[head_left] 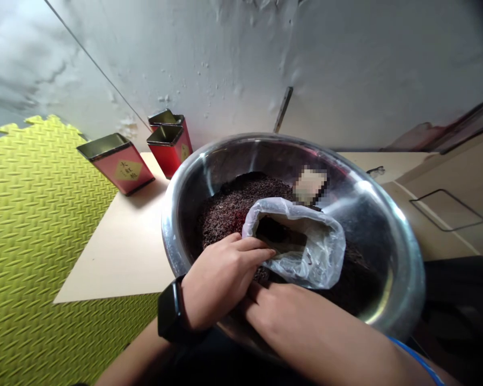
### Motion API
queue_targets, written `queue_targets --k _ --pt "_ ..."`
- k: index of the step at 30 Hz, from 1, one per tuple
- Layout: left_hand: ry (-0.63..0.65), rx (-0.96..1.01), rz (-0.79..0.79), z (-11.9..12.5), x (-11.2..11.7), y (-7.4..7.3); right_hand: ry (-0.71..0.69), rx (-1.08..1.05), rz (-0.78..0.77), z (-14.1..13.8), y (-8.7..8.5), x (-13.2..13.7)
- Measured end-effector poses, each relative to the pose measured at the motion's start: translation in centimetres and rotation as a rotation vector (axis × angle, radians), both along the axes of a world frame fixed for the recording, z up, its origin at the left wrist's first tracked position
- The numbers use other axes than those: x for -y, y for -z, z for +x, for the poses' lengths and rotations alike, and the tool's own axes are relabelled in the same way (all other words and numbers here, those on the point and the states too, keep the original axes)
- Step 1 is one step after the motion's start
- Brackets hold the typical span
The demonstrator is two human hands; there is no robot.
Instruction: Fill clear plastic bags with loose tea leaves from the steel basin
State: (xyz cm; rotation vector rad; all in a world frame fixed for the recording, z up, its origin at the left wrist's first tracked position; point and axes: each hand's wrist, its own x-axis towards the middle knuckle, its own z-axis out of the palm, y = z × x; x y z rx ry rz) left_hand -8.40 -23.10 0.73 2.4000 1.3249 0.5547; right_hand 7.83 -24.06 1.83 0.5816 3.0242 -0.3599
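Observation:
A wide steel basin (173, 214) holds a heap of dark, dry tea-like leaves (241, 203). Within it, a clear plastic bag (326, 257) stands with its mouth open and its rim folded outward, showing a dark mass inside. My left hand (225, 273), with a black watch at the wrist, pinches the near left edge of the bag. Crossing beneath it, my right hand (277, 311) reaches down over the basin's near side. Its fingers are hidden behind the left hand, so their grip cannot be seen.
Open red tins (124, 169) with yellow labels stand on the pale table (116, 252) to the left. A pixelated beige patch (310, 185) shows in the basin. Behind is a peeling wall (233, 69); yellow foam mats (36, 225) lie left. Glasses (376, 171) rest right.

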Motion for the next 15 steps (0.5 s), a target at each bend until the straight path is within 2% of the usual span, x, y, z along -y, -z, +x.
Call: queue_targets --k 4,7,9,12,15 --pt "0.018 0.013 -0.007 -0.1 -0.1 0.0 0.068 -0.005 -0.094 0.9 -2.6 -0.3" --pt "0.035 0.027 0.001 -0.2 -0.1 0.0 0.155 -0.138 -0.16 2.0 -4.0 -1.3" --pt "0.028 0.037 -0.002 -0.1 0.0 0.1 0.275 -0.257 -0.079 2.5 -4.1 -2.1" --pt "0.023 0.061 -0.043 0.0 0.1 0.0 0.414 -0.374 0.132 2.8 -3.5 -3.1" --pt "0.017 0.075 -0.072 0.1 0.2 -0.1 0.39 -0.443 0.204 2.7 -3.3 -3.1"
